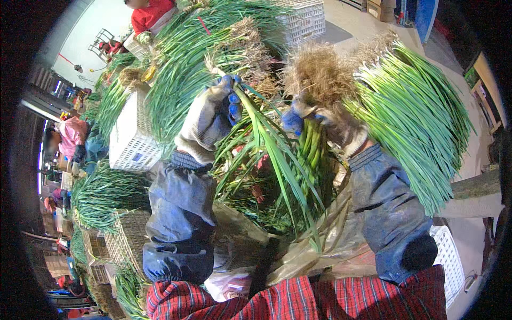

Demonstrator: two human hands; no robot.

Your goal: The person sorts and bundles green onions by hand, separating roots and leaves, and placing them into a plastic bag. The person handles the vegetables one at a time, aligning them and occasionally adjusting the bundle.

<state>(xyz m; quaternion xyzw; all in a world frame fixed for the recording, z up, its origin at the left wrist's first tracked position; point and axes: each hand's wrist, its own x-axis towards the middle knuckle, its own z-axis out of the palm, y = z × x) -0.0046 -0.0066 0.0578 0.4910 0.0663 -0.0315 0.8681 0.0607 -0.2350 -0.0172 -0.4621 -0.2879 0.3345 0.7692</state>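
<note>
Pinched in my gloved left hand point(210, 118) is one green onion point(250, 106). Its pale root end points up past my fingers, and its long leaves hang down to the right. My right hand point(334, 122), in a similar blue-tipped glove, is slightly blurred to the right of the stalk. Directly beyond it is a mass of brown, fibrous roots point(318, 70); whether its fingers hold anything is unclear. A neat heap of green onions point(418, 108) lies right of that hand. Loose leaves and scraps point(240, 176) fill the space below my hands.
A large pile of untrimmed green onions point(180, 88) lies ahead to the left. White plastic crates stand at left point(136, 154), at the back point(306, 24) and at lower right point(448, 260). A person in red point(150, 18) is beyond the pile. Plastic sheeting point(320, 244) drapes before me.
</note>
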